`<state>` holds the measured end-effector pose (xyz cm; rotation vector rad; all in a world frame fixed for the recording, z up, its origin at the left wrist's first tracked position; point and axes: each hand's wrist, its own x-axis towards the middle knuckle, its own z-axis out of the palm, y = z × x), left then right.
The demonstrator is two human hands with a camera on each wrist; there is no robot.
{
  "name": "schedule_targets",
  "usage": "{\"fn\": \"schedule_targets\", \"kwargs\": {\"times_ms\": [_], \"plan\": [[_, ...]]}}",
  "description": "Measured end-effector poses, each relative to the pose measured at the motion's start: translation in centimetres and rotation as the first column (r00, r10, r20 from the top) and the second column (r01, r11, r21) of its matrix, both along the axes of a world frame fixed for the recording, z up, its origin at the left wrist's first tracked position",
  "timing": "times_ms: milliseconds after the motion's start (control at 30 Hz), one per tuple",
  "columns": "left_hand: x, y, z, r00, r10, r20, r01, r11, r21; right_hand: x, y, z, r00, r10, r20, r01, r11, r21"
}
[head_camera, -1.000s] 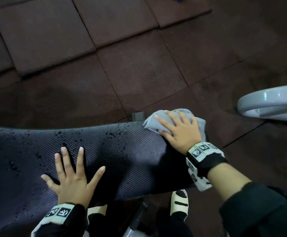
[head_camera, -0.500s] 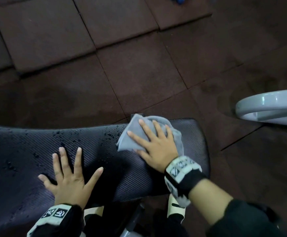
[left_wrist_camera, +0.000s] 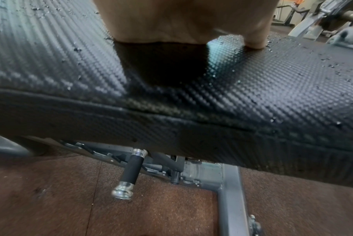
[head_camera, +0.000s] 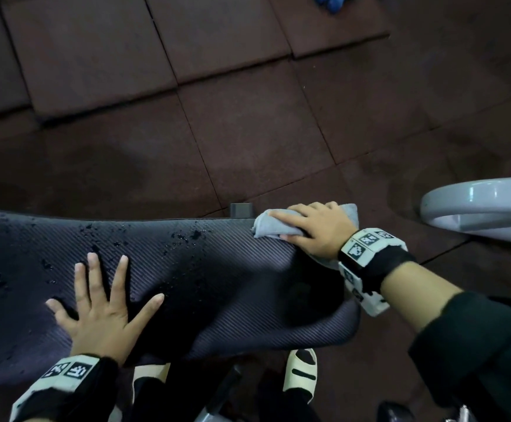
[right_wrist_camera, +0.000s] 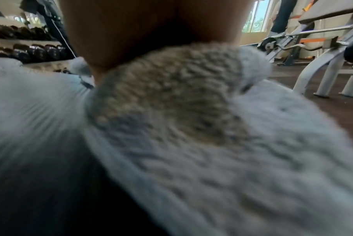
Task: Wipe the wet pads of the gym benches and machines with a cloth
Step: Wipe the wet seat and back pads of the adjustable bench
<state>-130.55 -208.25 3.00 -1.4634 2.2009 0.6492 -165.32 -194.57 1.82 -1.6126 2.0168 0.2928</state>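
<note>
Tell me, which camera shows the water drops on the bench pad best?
The head view: it takes in the whole bench pad, with water drops between the flat left hand and the cloth. The left wrist view shows some drops close up. The right wrist view shows none; cloth fills it.

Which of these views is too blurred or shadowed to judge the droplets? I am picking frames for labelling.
Head view: sharp but dim, droplets readable on the bench pad. Left wrist view: the left hand casts a dark shadow, edges bowed and soft. Right wrist view: the grey cloth fills it, blurred, no droplets visible.
</note>
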Motion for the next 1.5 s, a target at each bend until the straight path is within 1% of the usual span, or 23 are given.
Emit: {"fn": "schedule_targets", "kwargs": {"times_ms": [67,167,267,300,333,400,500,600,700,833,967,1033,1133,1200,1233,1300,1367,1400,1500], "plan": [[0.0,0.0,0.1,1.0,-0.001,-0.003,0.001,1.0,0.003,0.8,-1.4,-0.2,1.0,0.0,0.0,0.0,1.0,0.002],[0.0,0.1,0.1,1.0,0.008,0.003,-0.008,1.0,0.002,0.7,-2.9,-0.6,0.996,-0.005,0.09,-0.001,0.998,0.069],[0.0,0.0,-0.1,1.0,0.009,0.007,-0.009,1.0,-0.009,-1.5,-1.3,-0.5,0.989,-0.044,0.139,0.031,0.995,0.093],[0.0,0.0,-0.2,1.0,0.009,0.011,-0.009,1.0,-0.012,-2.5,0.0,-0.6,0.983,-0.104,0.153,0.089,0.991,0.101],[0.1,0.1,-0.3,1.0,0.013,0.013,-0.013,1.0,-0.016,-3.5,1.6,-0.8,0.963,-0.195,0.187,0.177,0.978,0.106],[0.3,0.2,-0.5,1.0,0.03,0.009,-0.03,0.999,-0.023,-4.6,4.1,-1.5,0.893,-0.355,0.278,0.342,0.935,0.093],[0.3,0.2,-0.8,0.999,0.049,0.004,-0.049,0.999,-0.024,-4.1,5.3,-2.3,0.838,-0.433,0.331,0.441,0.896,0.056],[0.4,0.3,-0.8,0.999,0.044,-0.005,-0.044,0.999,-0.012,-3.3,5.8,-2.6,0.762,-0.534,0.367,0.561,0.827,0.039],[0.4,0.3,-0.8,0.999,0.045,-0.014,-0.046,0.999,-0.008,-1.7,8.1,-2.6,0.677,-0.614,0.405,0.675,0.738,-0.01],[0.2,0.2,-0.6,1.0,0.025,0.009,-0.025,1.0,-0.01,2.6,12.6,-2.6,0.613,-0.646,0.455,0.765,0.63,-0.136],[0.4,0.3,-0.5,1.0,0.013,-0.006,-0.013,1.0,-0.013,7.7,16.5,-3.0,0.527,-0.725,0.444,0.844,0.508,-0.173],[0.3,0.3,-0.5,1.0,0.008,-0.009,-0.008,1.0,-0.016,8.7,17.2,-3.3,0.527,-0.735,0.427,0.849,0.484,-0.215],[0.6,0.1,-0.7,1.0,-0.013,-0.013,0.013,1.0,-0.015,8.1,17.0,-3.4,0.569,-0.748,0.343,0.815,0.455,-0.359],[1.0,-0.1,-1.0,0.999,-0.027,-0.041,0.026,1.0,-0.014,7.7,16.5,-3.1,0.563,-0.774,0.29,0.799,0.42,-0.431],[1.2,-0.1,-1.1,0.997,-0.026,-0.067,0.025,1.0,-0.018,7.6,16.1,-2.6,0.562,-0.782,0.27,0.792,0.415,-0.447],[1.8,-0.2,-1.2,0.993,-0.023,-0.12,0.018,0.999,-0.043,7.6,15.1,-1.4,0.582,-0.778,0.237,0.772,0.436,-0.463],[2.9,-0.3,-1.1,0.986,-0.035,-0.164,0.021,0.996,-0.088,8.3,13.7,0.1,0.609,-0.762,0.22,0.758,0.476,-0.447],[3.5,-0.4,-1.0,0.982,-0.048,-0.183,0.027,0.993,-0.116,9.0,12.9,0.8,0.64,-0.735,0.224,0.739,0.509,-0.442],[5.9,-1.0,-0.8,0.975,-0.089,-0.204,0.054,0.984,-0.172,11.6,9.9,2.5,0.76,-0.589,0.275,0.642,0.614,-0.459]]}}
